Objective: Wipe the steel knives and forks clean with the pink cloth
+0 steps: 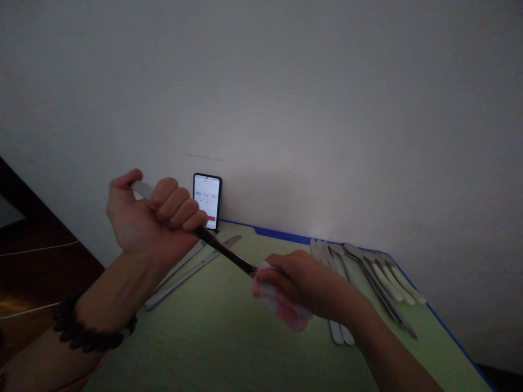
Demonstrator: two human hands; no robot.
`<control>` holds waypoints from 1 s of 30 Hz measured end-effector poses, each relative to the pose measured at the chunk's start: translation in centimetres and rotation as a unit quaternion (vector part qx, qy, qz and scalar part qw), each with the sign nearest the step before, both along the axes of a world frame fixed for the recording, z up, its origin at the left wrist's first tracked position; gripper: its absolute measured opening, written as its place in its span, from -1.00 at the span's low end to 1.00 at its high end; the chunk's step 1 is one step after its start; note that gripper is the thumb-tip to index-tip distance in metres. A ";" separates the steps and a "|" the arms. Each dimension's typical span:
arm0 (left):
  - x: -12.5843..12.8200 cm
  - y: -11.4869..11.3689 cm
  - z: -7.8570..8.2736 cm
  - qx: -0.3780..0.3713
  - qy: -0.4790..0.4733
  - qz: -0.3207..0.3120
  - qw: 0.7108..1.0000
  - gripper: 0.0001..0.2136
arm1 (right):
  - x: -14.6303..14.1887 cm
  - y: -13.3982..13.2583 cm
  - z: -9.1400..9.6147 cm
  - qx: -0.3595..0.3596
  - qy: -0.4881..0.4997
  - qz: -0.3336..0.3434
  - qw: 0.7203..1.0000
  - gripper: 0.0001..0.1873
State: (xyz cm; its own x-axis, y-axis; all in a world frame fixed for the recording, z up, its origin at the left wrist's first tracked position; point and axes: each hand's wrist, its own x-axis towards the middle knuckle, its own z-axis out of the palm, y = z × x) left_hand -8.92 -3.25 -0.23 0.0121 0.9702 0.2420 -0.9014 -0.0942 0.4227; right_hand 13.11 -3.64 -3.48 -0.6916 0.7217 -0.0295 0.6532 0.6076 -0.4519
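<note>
My left hand (163, 218) is closed around the silver handle of a table knife (226, 251), whose end shows between the thumb and the curled fingers. The knife slants down to the right in front of me, above the table, with its blade looking dark. My right hand (304, 280) pinches a pink-and-white cloth (286, 313) round the far end of the blade, so the tip is hidden. Below the left hand, two more knives (192, 272) lie on the green tabletop (229, 348); the left wrist partly covers them.
A phone (207, 198) showing a running timer leans upright against the pale wall (310, 109). Along the table's right side lie several knives (335, 329), spoons (353, 251) and white-handled cutlery pieces (392, 283). The tabletop has a blue edge (281, 235) against the wall.
</note>
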 end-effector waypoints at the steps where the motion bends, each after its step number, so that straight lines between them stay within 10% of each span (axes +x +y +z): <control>1: 0.6 -0.2 -0.1 -0.012 0.013 -0.015 1.000 -0.57 | -0.3 -0.3 0.2 0.007 -0.005 -0.001 1.000 -0.68; 19: 1.9 -0.4 -0.1 -0.012 0.012 0.018 1.000 -0.58 | -0.7 -1.0 0.6 0.074 0.139 -0.081 0.984 -0.69; 30: 1.8 -0.2 -0.3 -0.015 0.079 0.074 0.994 -0.61 | -1.4 -0.8 0.5 -0.102 0.096 -0.016 0.990 -0.64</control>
